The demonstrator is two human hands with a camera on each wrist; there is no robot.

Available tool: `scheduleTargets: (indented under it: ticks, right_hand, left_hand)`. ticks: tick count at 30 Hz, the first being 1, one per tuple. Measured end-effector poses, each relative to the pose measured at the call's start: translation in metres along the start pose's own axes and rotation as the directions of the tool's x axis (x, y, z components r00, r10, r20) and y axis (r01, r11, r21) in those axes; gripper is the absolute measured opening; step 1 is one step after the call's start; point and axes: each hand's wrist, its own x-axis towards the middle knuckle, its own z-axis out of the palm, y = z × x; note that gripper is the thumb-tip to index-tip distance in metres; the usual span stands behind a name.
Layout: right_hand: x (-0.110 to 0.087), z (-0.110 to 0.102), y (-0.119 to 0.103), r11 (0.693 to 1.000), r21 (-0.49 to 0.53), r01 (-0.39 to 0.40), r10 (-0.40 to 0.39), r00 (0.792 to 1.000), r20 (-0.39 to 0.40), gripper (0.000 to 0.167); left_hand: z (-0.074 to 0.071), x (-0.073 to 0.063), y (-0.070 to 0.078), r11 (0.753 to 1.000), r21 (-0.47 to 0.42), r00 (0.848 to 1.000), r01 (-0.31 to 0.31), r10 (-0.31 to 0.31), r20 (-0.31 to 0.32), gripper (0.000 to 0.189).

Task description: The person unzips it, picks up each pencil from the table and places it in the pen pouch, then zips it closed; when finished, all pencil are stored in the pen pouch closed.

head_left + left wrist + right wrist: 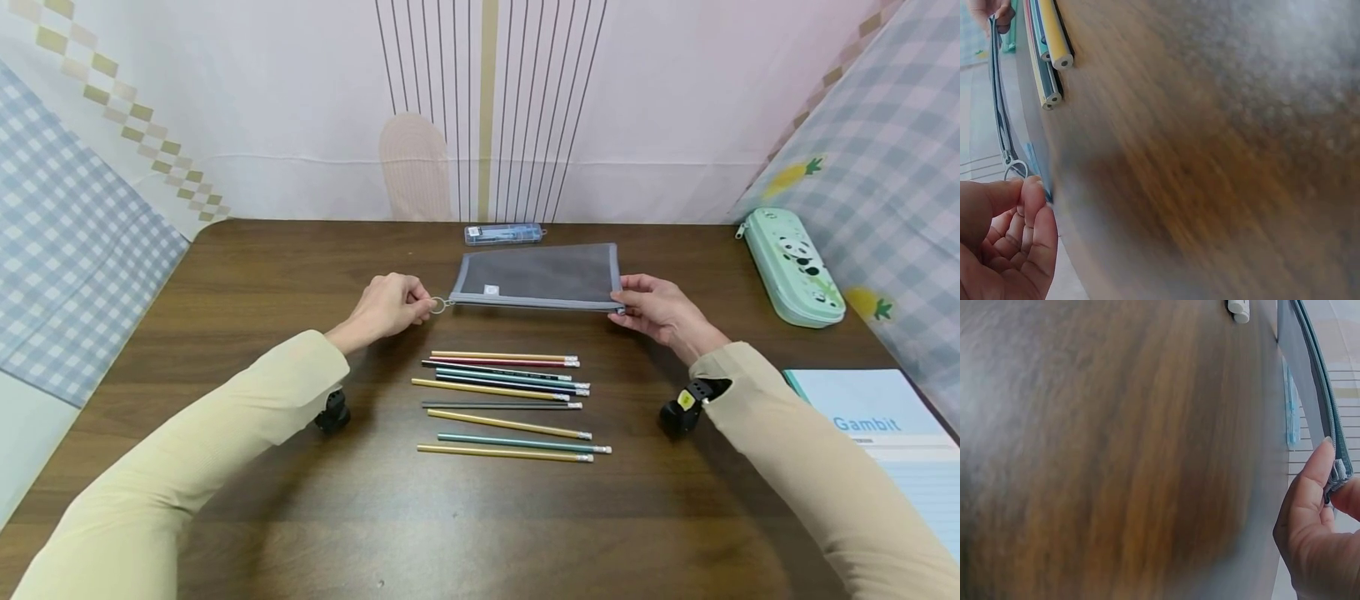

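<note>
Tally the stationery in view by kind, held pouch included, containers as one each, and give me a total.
Pencils: 10
Grey mesh pouch: 1
Green panda case: 1
Small blue box: 1
Gambit notebook: 1
Total: 14

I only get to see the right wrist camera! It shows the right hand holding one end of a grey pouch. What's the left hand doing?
Observer: The left hand is pinching a small ring at the other end of the grey pouch.
Operator: Cool! What are those white stubs at the top of my picture?
Observer: They look like pencil ends; the head view shows pencils lying side by side, white ends toward the right.
Operator: Is there anything way over on the right?
Observer: Yes, a mint-green panda-print case sits near the table's right edge.
</note>
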Motion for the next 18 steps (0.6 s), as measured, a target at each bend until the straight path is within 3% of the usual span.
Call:
scheduleTargets:
  ticks: [18]
  right_hand:
    - [0.0004,-0.0025,-0.0008,1.000,0.016,0.014,-0.014,1.000,0.002,0.017]
  left_hand:
    - [-0.0001,-0.0004,0.0005,1.000,-0.002,0.993,-0.009,0.009,0.114,0.015]
